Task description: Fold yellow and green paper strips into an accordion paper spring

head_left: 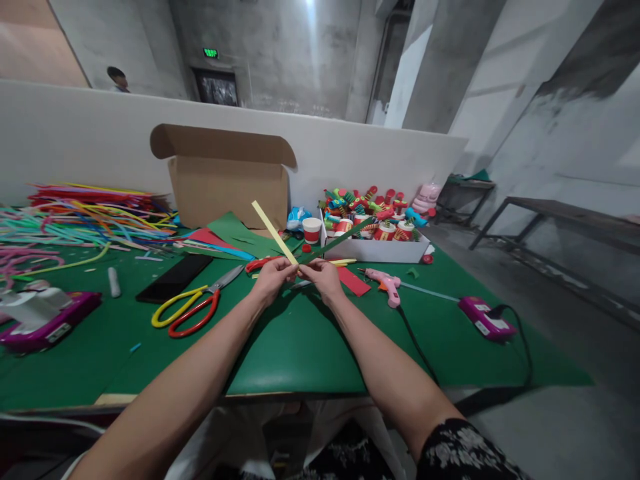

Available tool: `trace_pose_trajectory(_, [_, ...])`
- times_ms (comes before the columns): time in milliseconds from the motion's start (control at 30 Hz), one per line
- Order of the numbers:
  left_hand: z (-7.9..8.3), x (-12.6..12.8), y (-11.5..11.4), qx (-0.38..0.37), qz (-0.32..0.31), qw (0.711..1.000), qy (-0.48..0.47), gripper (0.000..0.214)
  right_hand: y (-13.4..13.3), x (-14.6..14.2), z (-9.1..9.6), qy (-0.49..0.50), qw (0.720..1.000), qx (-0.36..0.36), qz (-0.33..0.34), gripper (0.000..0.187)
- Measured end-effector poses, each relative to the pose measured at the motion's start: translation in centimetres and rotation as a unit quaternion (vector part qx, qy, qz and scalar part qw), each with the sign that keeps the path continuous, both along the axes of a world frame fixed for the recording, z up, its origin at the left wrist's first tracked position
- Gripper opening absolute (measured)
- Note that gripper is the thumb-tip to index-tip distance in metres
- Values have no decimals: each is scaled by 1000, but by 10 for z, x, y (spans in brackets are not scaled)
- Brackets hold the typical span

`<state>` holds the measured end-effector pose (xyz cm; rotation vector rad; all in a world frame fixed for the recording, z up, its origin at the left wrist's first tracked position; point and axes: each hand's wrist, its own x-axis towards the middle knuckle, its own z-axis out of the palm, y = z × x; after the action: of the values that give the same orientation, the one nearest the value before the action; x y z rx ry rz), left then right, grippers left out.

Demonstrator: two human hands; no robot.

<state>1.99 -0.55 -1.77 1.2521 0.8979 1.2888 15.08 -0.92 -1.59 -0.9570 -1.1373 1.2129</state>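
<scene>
Both my hands meet over the middle of the green-covered table, fingertips pinched together. My left hand (274, 277) is closed on a pale yellow paper strip (273, 230), which slants up to the left. From the fingers of my right hand (323, 277), also closed, a dark green paper strip (345, 238) slants up to the right. The strips' lower ends come together at my fingertips, and whether they are joined there is hidden. Scissors (200, 300) with one yellow and one red handle lie left of my hands. On the right rests a pink glue gun (387, 283).
A white box (375, 251) of colourful paper-cup figures stands behind my right hand, beside a red-and-white paper cup (312, 231). A cardboard box (230, 190), pipe cleaners (95, 213), a black phone (174, 278) and purple power strips (487, 319) also occupy the table (300, 367).
</scene>
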Motion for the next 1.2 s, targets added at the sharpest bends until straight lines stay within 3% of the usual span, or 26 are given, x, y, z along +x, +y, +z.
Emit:
trace_pose_trajectory(300, [-2,1,1,-1,7,1000,3,33,2,0,-3,-58,997,14,-53,21])
trace_pose_trajectory(600, [-2,-1,2,33,21,998,41,32,5,1,-7,-80,996,16,-48,22])
trace_pose_trajectory(933, [-2,1,1,6,0,1000,22,32,3,0,-5,-41,998,40,-27,23])
trace_pose_trajectory(1067, [-3,0,2,13,3,1000,24,30,2,1,-2,-36,997,43,-45,21])
trace_pose_trajectory(1200, [-5,-2,4,18,17,999,27,28,6,8,4,-20,993,31,-112,25])
